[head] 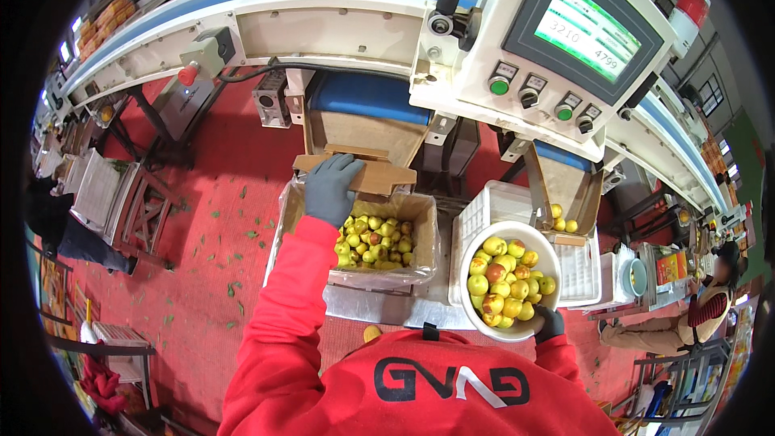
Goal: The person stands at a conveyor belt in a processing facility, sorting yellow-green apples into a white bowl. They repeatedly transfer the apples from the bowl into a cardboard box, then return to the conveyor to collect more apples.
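Note:
My left hand [332, 191], in a grey glove, rests on a cardboard flap [378, 177] at the lower end of a chute [357, 133]. Below it is a plastic-lined cardboard box [427, 236] with yellow-green and reddish jujube-like fruits [378, 242] inside. My right hand [548, 322], gloved too, grips the lower right side of a white plastic bucket [469, 309] full of the same kind of fruit [505, 278]. The bucket is in front of a white plastic crate [581, 272]. Its fingers are partly hidden by the bucket.
A second cardboard chute [554, 194] holds several fruits above the white crate. A control panel [587, 36] with screen and knobs overhangs the right side. A red stop button [187, 75] is on the conveyor frame. One person [696, 315] is at far right, another [91, 245] at far left.

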`<state>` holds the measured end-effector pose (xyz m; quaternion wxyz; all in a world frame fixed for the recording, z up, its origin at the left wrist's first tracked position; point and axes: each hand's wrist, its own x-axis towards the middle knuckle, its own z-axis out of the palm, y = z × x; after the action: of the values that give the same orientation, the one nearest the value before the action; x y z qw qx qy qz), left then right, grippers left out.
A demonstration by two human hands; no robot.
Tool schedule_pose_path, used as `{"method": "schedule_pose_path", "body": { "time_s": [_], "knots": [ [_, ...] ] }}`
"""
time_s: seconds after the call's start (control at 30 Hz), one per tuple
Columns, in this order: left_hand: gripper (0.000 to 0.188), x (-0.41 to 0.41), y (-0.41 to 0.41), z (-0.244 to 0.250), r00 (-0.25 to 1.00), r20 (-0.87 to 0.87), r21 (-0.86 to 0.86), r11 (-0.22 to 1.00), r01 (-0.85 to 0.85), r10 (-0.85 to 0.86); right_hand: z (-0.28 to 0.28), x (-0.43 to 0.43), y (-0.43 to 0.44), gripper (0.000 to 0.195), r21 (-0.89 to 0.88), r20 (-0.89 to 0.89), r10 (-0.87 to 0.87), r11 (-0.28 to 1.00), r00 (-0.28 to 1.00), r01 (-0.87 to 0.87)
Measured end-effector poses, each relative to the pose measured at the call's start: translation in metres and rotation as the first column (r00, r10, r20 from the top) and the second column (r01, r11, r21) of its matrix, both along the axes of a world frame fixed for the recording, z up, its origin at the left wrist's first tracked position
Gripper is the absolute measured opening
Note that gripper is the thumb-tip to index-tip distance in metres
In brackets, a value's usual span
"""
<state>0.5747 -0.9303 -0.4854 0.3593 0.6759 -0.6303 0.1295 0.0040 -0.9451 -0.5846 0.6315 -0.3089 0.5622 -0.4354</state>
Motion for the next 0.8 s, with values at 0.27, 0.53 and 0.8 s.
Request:
{"method": "schedule_pose_path", "body": {
  "time_s": [0.27, 0.53, 0.8],
  "knots": [
    [0.044, 0.0, -0.002, -0.002, 1.0, 0.012, -0.05, 0.999, -0.002, 0.003, 0.004, 0.004, 0.0, 0.044, 0.002, 0.002, 0.017, 1.0, 1.0, -0.017],
    [0.044, -0.003, 0.002, 0.003, 0.999, 0.036, -0.058, 0.998, 0.003, 0.0, 0.016, 0.015, 0.004, 0.041, -0.019, -0.008, 0.012, 1.0, 1.0, -0.012],
    [0.045, -0.002, 0.002, 0.002, 1.0, 0.023, -0.027, 1.0, -0.002, 0.003, 0.01, 0.015, 0.003, 0.039, -0.059, 0.041, 0.013, 0.998, 0.999, -0.011]
  ]
}}
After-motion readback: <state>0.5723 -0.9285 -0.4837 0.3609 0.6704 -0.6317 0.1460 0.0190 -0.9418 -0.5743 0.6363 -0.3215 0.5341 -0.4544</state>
